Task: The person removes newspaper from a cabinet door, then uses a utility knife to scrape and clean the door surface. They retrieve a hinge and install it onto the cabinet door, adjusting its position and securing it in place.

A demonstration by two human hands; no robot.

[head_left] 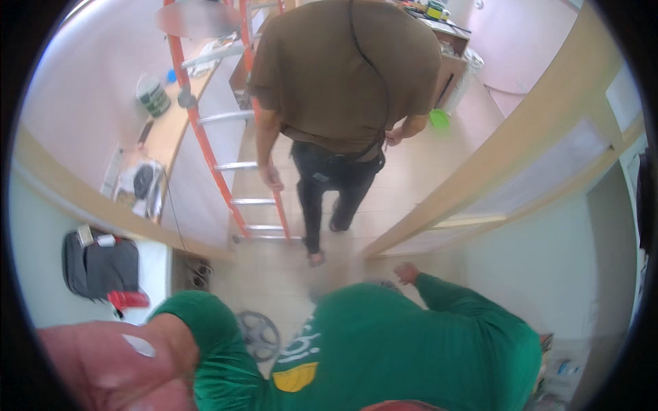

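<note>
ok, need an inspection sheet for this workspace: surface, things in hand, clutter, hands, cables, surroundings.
Surface: pale tiled floor; wooden counter at left.
Things in hand: nothing seen in the right hand; left hand can't be judged.
Clutter: green tub on the counter; grey wheel-like disc low down; dark bag at left.
Hands: right loosely open; left blurred, close to lens.
Cables: dark cord over a co-worker's brown shirt; thin cord by the counter.
Surroundings: orange ladder; wooden frame at right.

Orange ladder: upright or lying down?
Upright: its feet rest on the floor and the ladder's rails rise with rungs between. Folded or spread, cannot tell.
</note>
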